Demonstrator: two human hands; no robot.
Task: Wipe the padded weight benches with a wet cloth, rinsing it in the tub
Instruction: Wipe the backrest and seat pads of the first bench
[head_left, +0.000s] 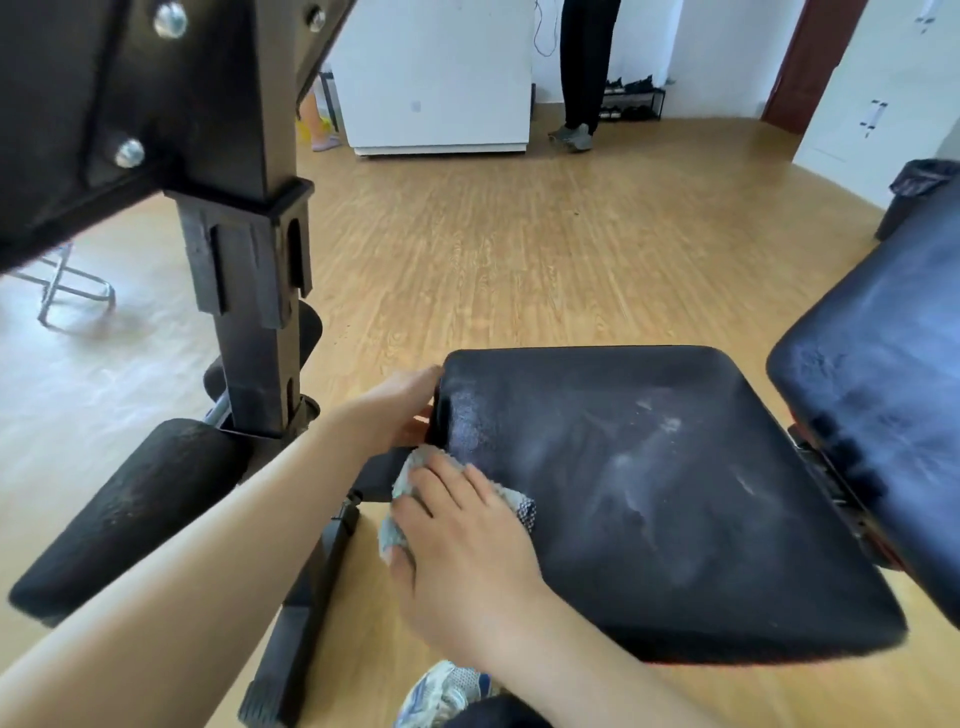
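Note:
A black padded seat (675, 493) of a weight bench fills the lower middle, with pale dusty smears and a wet patch near its left edge. My right hand (467, 535) lies flat on a grey cloth (410, 467), pressing it onto the seat's near left corner. My left hand (400, 405) grips the seat's left edge, fingers curled round it. The bench's black back pad (883, 374) rises at the right. The tub is not in view.
A black steel upright (249, 249) of the bench frame stands close at the left, with a foam roller (130, 509) low beside it. A wood floor stretches ahead. A person's legs (582, 67) stand by a white cabinet (441, 78). A dark bin (914, 192) sits far right.

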